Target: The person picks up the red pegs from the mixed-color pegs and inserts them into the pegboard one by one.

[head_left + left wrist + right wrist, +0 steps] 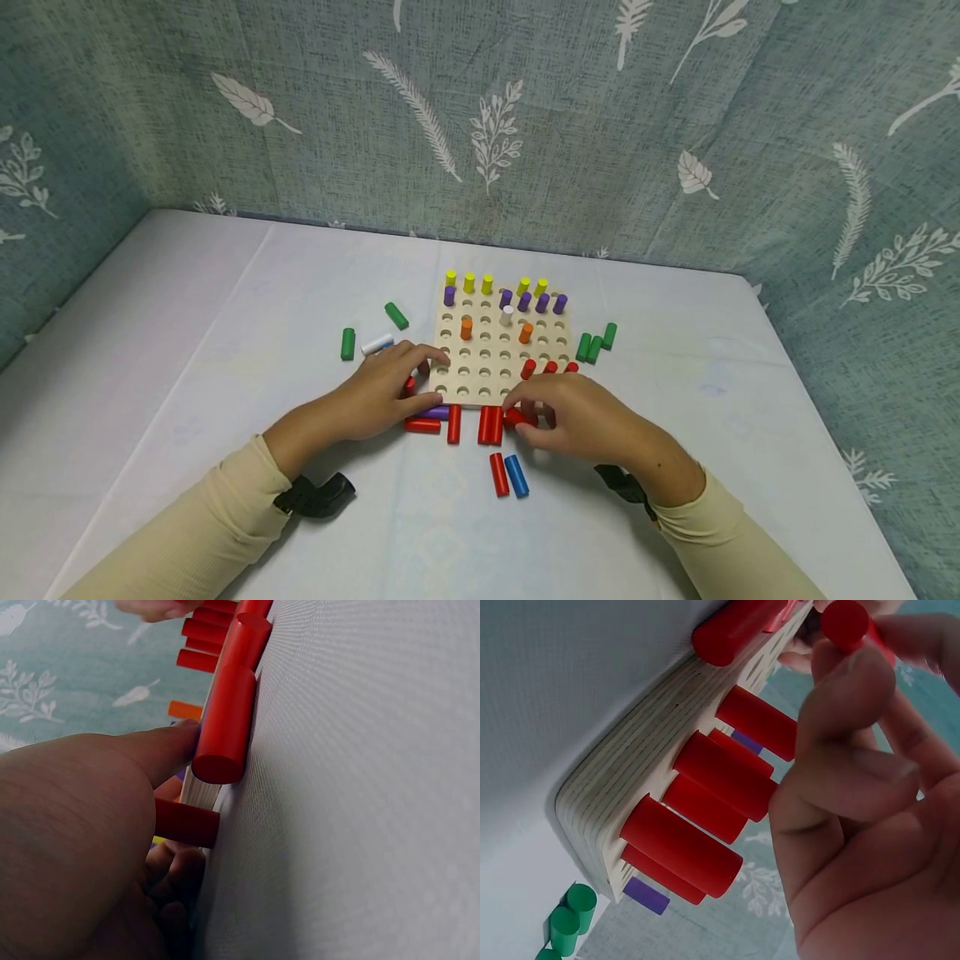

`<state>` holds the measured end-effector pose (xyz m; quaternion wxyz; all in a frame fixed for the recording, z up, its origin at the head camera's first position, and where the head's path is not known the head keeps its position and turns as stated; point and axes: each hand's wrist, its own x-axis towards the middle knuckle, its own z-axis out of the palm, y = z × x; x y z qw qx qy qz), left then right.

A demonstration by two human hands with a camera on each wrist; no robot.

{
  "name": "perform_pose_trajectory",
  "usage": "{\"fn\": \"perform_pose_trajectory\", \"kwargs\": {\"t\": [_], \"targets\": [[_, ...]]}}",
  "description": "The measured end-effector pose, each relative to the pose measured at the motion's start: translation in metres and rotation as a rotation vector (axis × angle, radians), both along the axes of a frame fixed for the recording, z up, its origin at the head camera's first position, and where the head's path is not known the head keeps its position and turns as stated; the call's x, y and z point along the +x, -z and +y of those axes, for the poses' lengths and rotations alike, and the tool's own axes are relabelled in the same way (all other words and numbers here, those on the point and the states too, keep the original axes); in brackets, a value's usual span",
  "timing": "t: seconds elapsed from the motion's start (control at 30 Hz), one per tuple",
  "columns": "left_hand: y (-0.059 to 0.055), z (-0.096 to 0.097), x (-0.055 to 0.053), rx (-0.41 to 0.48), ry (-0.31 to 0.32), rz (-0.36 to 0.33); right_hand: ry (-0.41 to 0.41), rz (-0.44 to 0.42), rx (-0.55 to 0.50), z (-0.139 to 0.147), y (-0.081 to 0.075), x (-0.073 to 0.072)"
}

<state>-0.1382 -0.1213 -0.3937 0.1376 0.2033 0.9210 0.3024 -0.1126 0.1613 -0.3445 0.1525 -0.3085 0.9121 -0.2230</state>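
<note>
A wooden peg board (476,363) with rows of holes lies on the table. Its far rows hold yellow pegs (469,282) and purple pegs (524,302); a white peg (507,315) and two orange pegs (467,329) stand nearer the middle. My left hand (382,387) rests at the board's left edge, index fingertip and thumb touching it. A red peg (845,625) is pinched between the fingers of my right hand (573,412), above the board's near right side. Standing red pegs (682,844) fill holes near that corner, partly hidden by this hand in the head view.
Loose red pegs (491,425) lie along the board's near edge. Closer to me are a red peg (498,475) and a blue peg (517,476). Green pegs (594,348) lie to the right, more green pegs (348,343) and a pale peg (377,344) to the left.
</note>
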Motion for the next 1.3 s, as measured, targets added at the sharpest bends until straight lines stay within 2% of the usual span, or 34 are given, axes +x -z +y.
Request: {"fn": "perform_pose_trajectory", "kwargs": {"t": [0.4, 0.63, 0.83, 1.3], "targets": [[-0.0010, 0.0006, 0.0013, 0.000, -0.002, 0.001, 0.020, 0.093, -0.061, 0.0008, 0.0004, 0.0007], [-0.0005, 0.0005, 0.0014, 0.001, 0.000, 0.004, 0.031, 0.180, -0.113, 0.0014, 0.0012, 0.0010], [-0.0006, 0.0000, 0.0012, 0.001, 0.002, 0.008, 0.084, 0.207, -0.166, 0.0006, 0.0005, 0.0013], [-0.0004, 0.0006, 0.0015, -0.002, -0.002, 0.003, 0.104, 0.305, -0.213, -0.0012, 0.0034, 0.0007]]}}
